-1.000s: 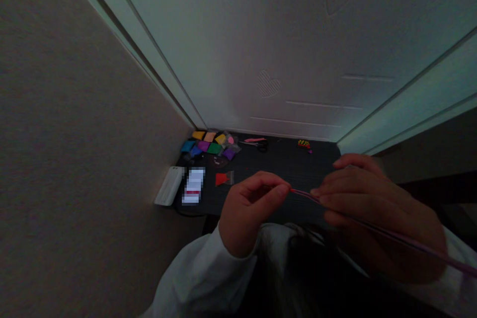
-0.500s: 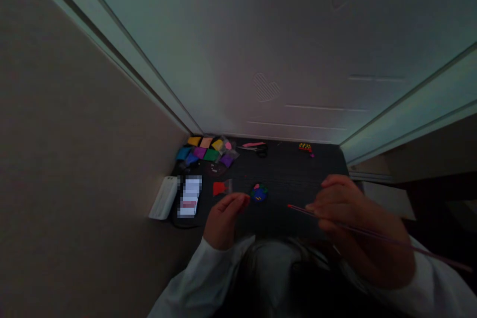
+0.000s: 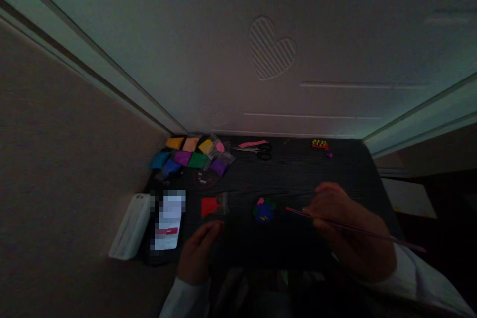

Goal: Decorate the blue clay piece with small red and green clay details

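Observation:
In the head view my right hand (image 3: 346,228) grips a thin pink stick-like tool (image 3: 372,232) like a pen. A small red bit sits at its tip, which points left. Just left of that tip lies a small round blue piece (image 3: 264,211) with green edges, a pink spot and yellow marks, touched by neither hand. My left hand (image 3: 201,248) is closed in a pinch at the near side of an opened clear bag of red clay (image 3: 211,205). Something reddish shows at its fingertips, too small to name.
Bags of coloured clay (image 3: 186,151) lie at the back left of the dark table (image 3: 294,174). Scissors (image 3: 257,150) and a pink strip (image 3: 253,143) rest by the wall. A small yellow-and-red piece (image 3: 319,144) is at the back right. A phone (image 3: 169,221) and a white box (image 3: 130,226) stand left.
My left hand has moved left, away from the round blue piece, to beside the red clay bag. My right hand still holds the pink tool near the piece. The view has tilted and come closer.

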{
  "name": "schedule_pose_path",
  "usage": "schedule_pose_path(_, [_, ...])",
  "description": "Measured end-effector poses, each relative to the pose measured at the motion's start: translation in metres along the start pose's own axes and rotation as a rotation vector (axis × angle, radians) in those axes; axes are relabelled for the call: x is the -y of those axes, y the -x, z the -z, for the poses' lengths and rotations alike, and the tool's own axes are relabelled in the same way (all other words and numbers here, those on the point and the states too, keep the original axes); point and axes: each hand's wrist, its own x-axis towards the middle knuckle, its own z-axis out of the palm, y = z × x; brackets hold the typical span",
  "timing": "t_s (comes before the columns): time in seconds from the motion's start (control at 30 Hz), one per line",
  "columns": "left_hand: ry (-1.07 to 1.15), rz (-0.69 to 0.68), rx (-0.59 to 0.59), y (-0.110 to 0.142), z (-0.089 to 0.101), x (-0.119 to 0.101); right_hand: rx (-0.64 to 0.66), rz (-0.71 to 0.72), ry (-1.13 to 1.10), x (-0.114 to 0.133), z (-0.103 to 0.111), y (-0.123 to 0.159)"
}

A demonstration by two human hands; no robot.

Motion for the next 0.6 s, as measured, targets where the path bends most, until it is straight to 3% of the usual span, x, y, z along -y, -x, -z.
schedule_pose_path(0.23, [-0.079, -0.093, -0.020, -0.041, 0.035, 0.037, -0.010, 0.003, -0.024, -0.051, -0.056, 0.041])
schedule_pose_path(0.37, [-0.351, -0.374, 0.074, -0.047, 0.045, 0.051, 0.038, 0.024, -0.031, -0.064, -0.076, 0.058])
schedule_pose_path(0.47, [-0.576, -0.639, 0.107, -0.044, 0.033, 0.052, 0.032, 0.022, -0.017, -0.070, -0.088, 0.065])
schedule_pose_path(0.6, [-0.808, -0.949, 0.251, -0.041, -0.003, 0.048, 0.027, 0.019, 0.033, -0.078, -0.104, 0.069])
